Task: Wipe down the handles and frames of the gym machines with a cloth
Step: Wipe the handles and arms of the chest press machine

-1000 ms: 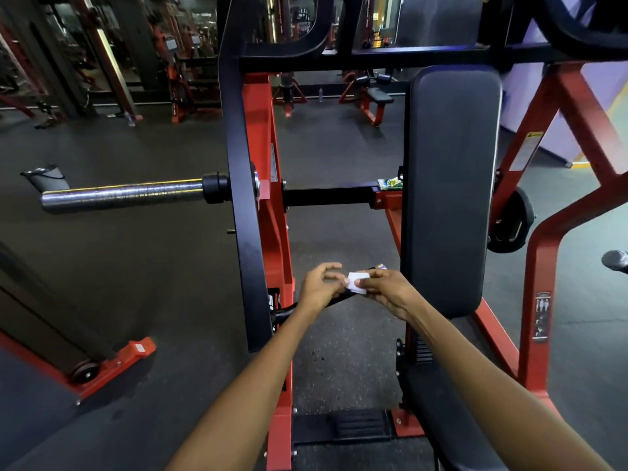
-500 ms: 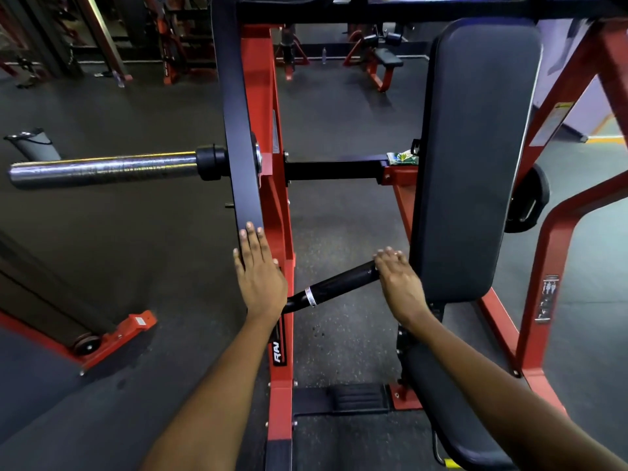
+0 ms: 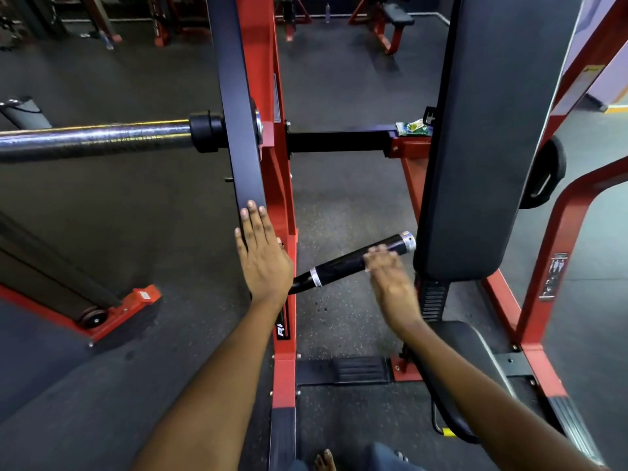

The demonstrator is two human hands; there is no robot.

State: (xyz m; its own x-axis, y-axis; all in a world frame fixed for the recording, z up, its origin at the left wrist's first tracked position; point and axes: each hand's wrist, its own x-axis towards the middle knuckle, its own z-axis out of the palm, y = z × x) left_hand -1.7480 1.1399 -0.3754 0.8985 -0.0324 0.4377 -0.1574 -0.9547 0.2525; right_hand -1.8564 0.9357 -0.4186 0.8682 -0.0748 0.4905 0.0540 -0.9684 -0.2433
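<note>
The left hand [image 3: 263,258] lies flat, fingers straight, on the black lever arm [image 3: 238,130]. At its three o'clock, the blurred right hand [image 3: 390,283] rests loosely spread on the black handle [image 3: 343,263]; no cloth shows. White letters "RI" [image 3: 280,331] mark the red frame [image 3: 283,368].

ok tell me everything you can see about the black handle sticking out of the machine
The black handle is a round bar with a glossy dark grip, a silver band near its inner end and a silver cap at its free tip. It juts from the red frame, rising to the right toward the black back pad, its tip just short of it. The right hand, blurred, lies over its outer part with fingers straight; whether a cloth is under it cannot be seen.
</note>
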